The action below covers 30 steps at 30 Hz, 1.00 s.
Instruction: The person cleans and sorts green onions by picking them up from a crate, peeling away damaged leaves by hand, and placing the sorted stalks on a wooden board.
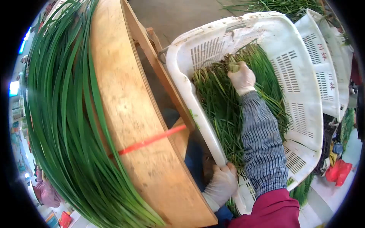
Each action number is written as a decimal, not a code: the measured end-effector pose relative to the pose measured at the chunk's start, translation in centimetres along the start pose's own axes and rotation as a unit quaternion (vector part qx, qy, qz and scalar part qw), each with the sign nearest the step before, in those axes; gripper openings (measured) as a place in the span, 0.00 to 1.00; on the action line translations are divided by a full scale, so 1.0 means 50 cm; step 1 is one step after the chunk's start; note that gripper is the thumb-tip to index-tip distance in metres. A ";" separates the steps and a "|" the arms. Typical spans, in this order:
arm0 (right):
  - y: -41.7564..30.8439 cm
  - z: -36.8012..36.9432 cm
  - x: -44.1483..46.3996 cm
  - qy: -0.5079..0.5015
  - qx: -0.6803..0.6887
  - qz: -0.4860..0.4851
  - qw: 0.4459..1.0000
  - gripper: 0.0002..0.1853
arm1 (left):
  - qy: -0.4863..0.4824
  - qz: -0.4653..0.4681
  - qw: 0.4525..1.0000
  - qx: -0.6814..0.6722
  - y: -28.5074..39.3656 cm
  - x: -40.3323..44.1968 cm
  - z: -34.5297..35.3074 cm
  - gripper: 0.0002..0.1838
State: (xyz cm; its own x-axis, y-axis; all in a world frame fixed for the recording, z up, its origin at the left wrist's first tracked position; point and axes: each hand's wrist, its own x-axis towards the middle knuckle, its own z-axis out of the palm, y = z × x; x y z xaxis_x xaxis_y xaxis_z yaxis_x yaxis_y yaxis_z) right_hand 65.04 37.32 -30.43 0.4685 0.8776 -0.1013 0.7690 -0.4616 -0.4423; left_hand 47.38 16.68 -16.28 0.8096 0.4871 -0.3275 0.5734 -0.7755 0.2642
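At the far left edge, a person in pink (49, 192) shows in part. Next, long green leaves (62, 114) lie lengthwise along the left side of a wooden table (123, 110), whose right side is bare wood. A red strip (152, 141) crosses that wood from the leaves and extends past the table's edge.

Right of the table, the left hand (221, 186), gloved, is bent over the near part of a white basket's (262, 28) rim, fingers wrapped on it. The basket stands tilted beside the table.

Inside the basket lies a mass of greens (222, 114), stem ends toward the far wall. The right hand (242, 78), also gloved, is curled closed on those stem ends; the greens lie directly beneath it and extend to both sides. Its forearm, in a patterned sleeve cover (264, 140), passes over the greens.

Loose greens (281, 7) lie beyond the basket. Further right, white baskets with red lettering (323, 68) stand nested, and a red bag (339, 172) lies below them.
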 end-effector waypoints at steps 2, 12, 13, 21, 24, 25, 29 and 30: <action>0.022 -0.080 -0.063 0.084 0.084 -0.032 0.992 0.18 | -0.007 0.005 1.000 0.016 0.000 -0.001 -0.009 0.13; 0.081 -0.327 -0.458 0.228 0.304 -0.114 0.918 0.16 | -0.203 -0.125 0.662 -0.711 -0.003 -0.001 -0.060 0.38; 0.078 -0.341 -0.496 0.243 0.260 -0.142 0.924 0.16 | -0.270 -0.122 0.606 -0.738 0.002 -0.001 -0.037 0.49; -0.084 -0.540 -0.722 0.244 0.085 -0.339 0.905 0.23 | -0.246 -0.042 0.244 -0.937 0.139 -0.128 -0.136 0.38; -0.204 -0.614 -0.768 0.323 -0.005 -0.380 0.867 0.19 | -0.257 0.118 0.159 -0.946 0.126 -0.184 -0.202 0.32; -0.258 -0.606 -0.774 0.438 -0.028 -0.369 0.820 0.18 | -0.286 0.158 0.113 -0.938 0.116 -0.225 -0.255 0.29; -0.497 -0.573 -0.768 0.724 0.029 -0.341 0.599 0.19 | -0.203 0.249 0.132 -0.938 0.061 -0.407 -0.392 0.26; -0.527 -0.562 -0.786 0.690 0.059 -0.415 0.590 0.17 | -0.153 0.257 0.155 -0.942 0.040 -0.455 -0.409 0.25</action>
State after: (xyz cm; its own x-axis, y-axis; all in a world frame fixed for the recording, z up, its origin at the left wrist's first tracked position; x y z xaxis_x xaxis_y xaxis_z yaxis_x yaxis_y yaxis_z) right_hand 38.60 11.38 10.26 -0.0766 -0.1838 0.9800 0.9853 0.1365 0.1026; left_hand 32.66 12.24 10.24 0.9301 0.2909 0.2241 -0.3046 0.9520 0.0286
